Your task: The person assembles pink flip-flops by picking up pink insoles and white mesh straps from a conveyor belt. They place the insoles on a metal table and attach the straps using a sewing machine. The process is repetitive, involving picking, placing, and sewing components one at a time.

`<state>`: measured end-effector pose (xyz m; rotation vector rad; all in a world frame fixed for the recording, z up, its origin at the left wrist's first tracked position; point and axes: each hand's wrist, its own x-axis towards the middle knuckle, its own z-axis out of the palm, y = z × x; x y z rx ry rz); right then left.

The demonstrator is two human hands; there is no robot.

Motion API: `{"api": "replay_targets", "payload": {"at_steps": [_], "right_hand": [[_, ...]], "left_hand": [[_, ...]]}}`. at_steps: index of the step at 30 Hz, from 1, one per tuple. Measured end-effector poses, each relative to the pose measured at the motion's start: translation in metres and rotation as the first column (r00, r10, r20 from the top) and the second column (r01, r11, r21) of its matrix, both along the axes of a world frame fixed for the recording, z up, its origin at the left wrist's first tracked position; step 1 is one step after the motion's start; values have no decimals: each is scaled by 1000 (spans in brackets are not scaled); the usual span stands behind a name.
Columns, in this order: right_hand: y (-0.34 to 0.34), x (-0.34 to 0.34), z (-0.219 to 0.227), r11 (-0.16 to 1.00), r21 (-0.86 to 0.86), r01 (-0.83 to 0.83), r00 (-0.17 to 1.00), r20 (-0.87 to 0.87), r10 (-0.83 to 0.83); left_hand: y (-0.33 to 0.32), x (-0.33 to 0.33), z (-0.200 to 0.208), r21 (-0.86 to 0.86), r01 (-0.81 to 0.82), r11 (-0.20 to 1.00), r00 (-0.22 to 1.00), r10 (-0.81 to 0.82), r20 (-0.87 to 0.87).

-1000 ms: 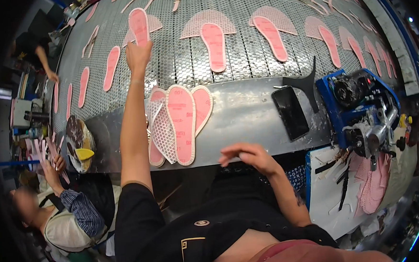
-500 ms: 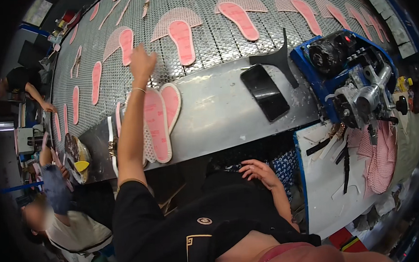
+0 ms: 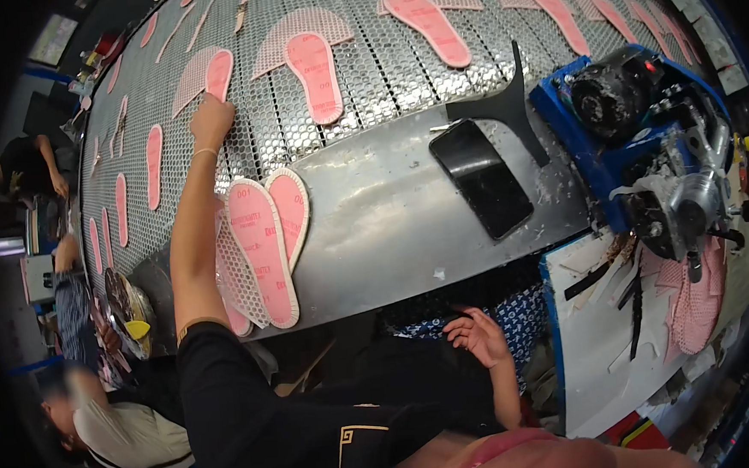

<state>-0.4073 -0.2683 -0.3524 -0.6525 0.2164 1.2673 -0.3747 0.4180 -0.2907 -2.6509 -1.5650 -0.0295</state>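
Note:
My left hand (image 3: pixel 212 124) reaches out over the conveyor, its fingers closed at the lower end of a pink insole (image 3: pixel 220 70) with a mesh piece (image 3: pixel 191 80) beside it. Below my left forearm's reach, two pink insoles with pale edges (image 3: pixel 261 256) overlap on the metal ledge, and a strip of white mesh (image 3: pixel 238 272) lies under them. My right hand (image 3: pixel 481 337) hangs near my body below the ledge, holding nothing, its fingers loosely apart.
More pink insoles (image 3: pixel 314 76) and half-round mesh pieces lie across the metal conveyor (image 3: pixel 366 89). A phone (image 3: pixel 481 180) and a black curved strip (image 3: pixel 521 109) rest on the ledge. A blue-framed machine (image 3: pixel 634 124) stands right. Co-workers (image 3: pixel 124 421) are at left.
My left hand has moved left and down to the insole's end, its fingers now closing there. My right hand has turned, with its palm more in sight. The whole view has shifted slightly.

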Motion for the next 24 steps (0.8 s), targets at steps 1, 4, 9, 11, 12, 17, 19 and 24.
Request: {"api": "replay_targets", "payload": {"at_steps": [1, 4, 9, 11, 12, 17, 19, 24], "right_hand": [[0, 1, -1, 999, -48, -5, 999, -42, 3], [5, 5, 0, 996, -84, -20, 994, -105, 11], [6, 6, -12, 994, -112, 4, 991, -134, -19], [8, 7, -15, 992, -126, -10, 992, -124, -5], [6, 6, -22, 992, -125, -19, 993, -121, 3], [10, 5, -19, 994, -112, -17, 993, -114, 5], [12, 6, -12, 994, -111, -11, 995, -97, 0], [12, 7, -11, 995, -31, -99, 995, -32, 98]], "left_hand": [[-31, -2, 25, -25, 33, 999, 999, -33, 10], [-53, -15, 48, 2, 72, 997, 994, -72, 80], [-59, -15, 72, 31, 64, 997, 958, -70, 279], [-48, -19, 75, 31, 46, 998, 947, -53, 318], [-46, -19, 74, 0, 20, 1000, 960, -20, 280], [-37, -12, 55, -44, -63, 997, 992, 68, 103], [-39, -6, 48, -30, -54, 998, 998, 56, 43], [16, -25, 19, -2, 218, 976, 975, -218, 33]]}}
